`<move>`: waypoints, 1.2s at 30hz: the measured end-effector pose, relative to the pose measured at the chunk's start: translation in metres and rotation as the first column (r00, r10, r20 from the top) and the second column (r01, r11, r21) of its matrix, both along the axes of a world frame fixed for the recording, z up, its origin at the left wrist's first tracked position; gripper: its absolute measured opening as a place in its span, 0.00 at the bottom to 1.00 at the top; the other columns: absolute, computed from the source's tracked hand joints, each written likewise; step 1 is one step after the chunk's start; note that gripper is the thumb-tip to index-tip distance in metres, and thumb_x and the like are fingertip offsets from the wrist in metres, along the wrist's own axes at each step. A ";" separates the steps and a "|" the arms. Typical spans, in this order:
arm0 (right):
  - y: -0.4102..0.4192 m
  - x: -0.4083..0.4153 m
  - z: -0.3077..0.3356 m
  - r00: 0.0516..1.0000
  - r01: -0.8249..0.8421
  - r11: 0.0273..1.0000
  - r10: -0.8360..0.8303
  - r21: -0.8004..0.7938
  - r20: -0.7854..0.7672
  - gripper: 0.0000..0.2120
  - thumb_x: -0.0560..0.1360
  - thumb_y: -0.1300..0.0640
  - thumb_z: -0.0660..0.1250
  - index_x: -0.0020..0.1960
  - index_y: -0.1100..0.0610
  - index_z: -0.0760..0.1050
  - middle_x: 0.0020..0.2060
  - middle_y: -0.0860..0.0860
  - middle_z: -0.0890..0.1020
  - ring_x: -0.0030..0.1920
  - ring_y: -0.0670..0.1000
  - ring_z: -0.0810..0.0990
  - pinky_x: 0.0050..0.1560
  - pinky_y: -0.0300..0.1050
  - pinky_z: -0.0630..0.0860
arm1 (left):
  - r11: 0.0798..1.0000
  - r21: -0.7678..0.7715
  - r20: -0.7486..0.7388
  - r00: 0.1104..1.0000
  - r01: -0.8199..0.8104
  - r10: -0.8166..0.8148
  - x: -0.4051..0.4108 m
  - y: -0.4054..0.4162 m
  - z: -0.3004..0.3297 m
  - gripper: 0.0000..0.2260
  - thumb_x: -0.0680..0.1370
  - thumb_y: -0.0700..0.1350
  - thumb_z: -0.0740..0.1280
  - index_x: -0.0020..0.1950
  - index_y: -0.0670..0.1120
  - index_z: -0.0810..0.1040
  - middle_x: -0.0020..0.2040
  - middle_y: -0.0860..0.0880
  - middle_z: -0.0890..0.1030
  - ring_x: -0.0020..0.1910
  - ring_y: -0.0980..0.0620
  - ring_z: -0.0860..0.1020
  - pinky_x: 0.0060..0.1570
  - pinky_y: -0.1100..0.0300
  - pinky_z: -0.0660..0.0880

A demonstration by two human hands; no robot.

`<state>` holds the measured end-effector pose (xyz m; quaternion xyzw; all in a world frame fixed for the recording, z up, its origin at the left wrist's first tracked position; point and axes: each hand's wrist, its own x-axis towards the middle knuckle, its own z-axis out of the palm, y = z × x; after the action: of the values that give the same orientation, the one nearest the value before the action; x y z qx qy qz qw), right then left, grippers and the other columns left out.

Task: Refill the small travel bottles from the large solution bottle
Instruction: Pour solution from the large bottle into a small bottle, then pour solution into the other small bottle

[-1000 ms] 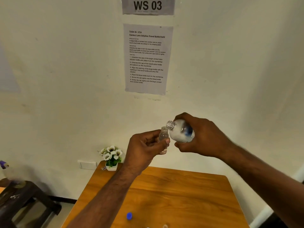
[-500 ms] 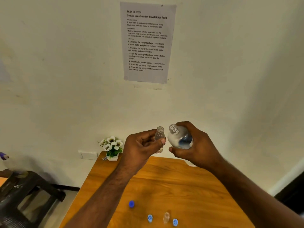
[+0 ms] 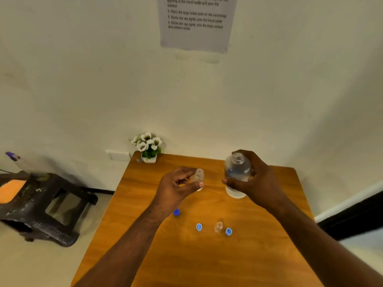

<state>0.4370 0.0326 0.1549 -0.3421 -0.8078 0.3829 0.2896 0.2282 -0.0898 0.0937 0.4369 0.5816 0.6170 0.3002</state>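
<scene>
Both forearms reach in from the near edge of the wooden tabletop [image 3: 259, 255] and rise toward its middle. The left hand [image 3: 178, 187] is curled, palm turned inward, thumb and fingers pinched on a small travel bottle [image 3: 199, 177] that stands upright and uncapped above the table's centre. Just to its right, and apart from it, the right hand [image 3: 255, 181] wraps around the large solution bottle [image 3: 237, 172] from the far side, fingers closed on the body, thumb low at the front; this bottle is also upright with its threaded neck open, and whether its base touches the wood cannot be told. Nearer the front edge lie a dark blue cap [image 3: 176, 212], a light blue cap [image 3: 199, 227], a second small clear bottle [image 3: 218, 226] standing uncapped, and another light blue cap [image 3: 228, 231] just beside it. A small pot of white flowers [image 3: 147, 147] sits at the far left corner.
</scene>
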 end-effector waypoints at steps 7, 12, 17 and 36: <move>-0.008 -0.008 -0.054 0.997 0.061 0.993 -0.055 -0.099 0.056 0.35 0.61 0.47 0.82 0.64 0.45 0.72 0.54 0.37 0.80 0.55 0.35 0.77 0.47 0.28 0.75 | 0.977 -0.211 0.063 0.998 -0.015 0.029 -0.015 -0.019 -0.091 0.15 0.68 0.36 0.80 0.54 0.43 0.86 0.51 0.43 0.84 0.47 0.49 0.82 0.44 0.54 0.79; -0.017 -0.010 -0.084 0.991 0.106 0.984 -0.092 -0.144 0.100 0.35 0.61 0.45 0.82 0.64 0.46 0.72 0.54 0.38 0.80 0.54 0.36 0.78 0.46 0.28 0.75 | 0.928 -0.371 0.010 1.000 0.022 -0.020 -0.021 -0.030 -0.148 0.18 0.69 0.39 0.80 0.58 0.40 0.84 0.53 0.38 0.83 0.52 0.40 0.82 0.50 0.47 0.80; -0.025 -0.008 -0.100 0.984 0.155 0.971 -0.136 -0.180 0.115 0.34 0.62 0.51 0.83 0.64 0.49 0.73 0.54 0.41 0.81 0.54 0.36 0.78 0.46 0.27 0.74 | 0.896 -0.440 -0.112 0.987 0.055 -0.115 -0.022 -0.033 -0.174 0.18 0.69 0.39 0.80 0.57 0.41 0.85 0.50 0.44 0.85 0.49 0.49 0.84 0.51 0.53 0.82; -0.041 0.010 -0.109 0.968 0.227 0.962 -0.205 -0.153 0.146 0.35 0.62 0.47 0.82 0.65 0.47 0.72 0.55 0.41 0.81 0.56 0.43 0.80 0.52 0.38 0.79 | 0.817 -0.550 -0.226 0.911 0.173 -0.346 -0.022 -0.025 -0.214 0.19 0.70 0.41 0.80 0.60 0.44 0.84 0.55 0.49 0.85 0.52 0.55 0.83 0.51 0.72 0.76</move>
<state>0.4469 -0.0089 0.0458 -0.4754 -0.7474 0.3929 0.2471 0.2062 -0.1150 -0.1208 0.5087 0.7003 0.3118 0.3919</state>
